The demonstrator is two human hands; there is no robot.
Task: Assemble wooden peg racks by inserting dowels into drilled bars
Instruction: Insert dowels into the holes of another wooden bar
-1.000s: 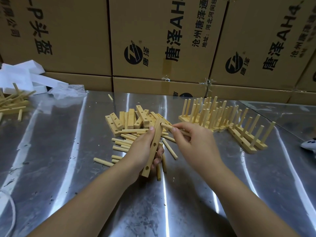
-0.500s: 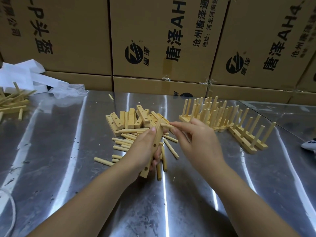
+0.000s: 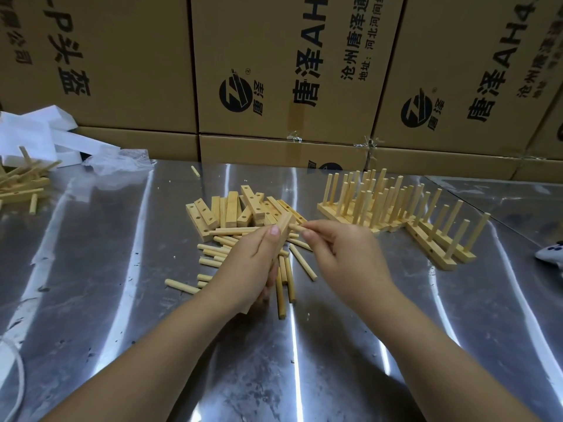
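My left hand (image 3: 249,263) is wrapped round a drilled bar (image 3: 285,228), whose long axis runs up and away from me toward the far edge of the table (image 3: 122,269). My right hand (image 3: 344,257) pinches a dowel (image 3: 296,228) lying crosswise, its tip just at the bar's upper end, so I judge the push goes leftward into a hole I cannot see. Loose dowels (image 3: 213,248) lie under my hands, spare bars (image 3: 231,208) just beyond, and finished racks (image 3: 380,202) toward the far right corner.
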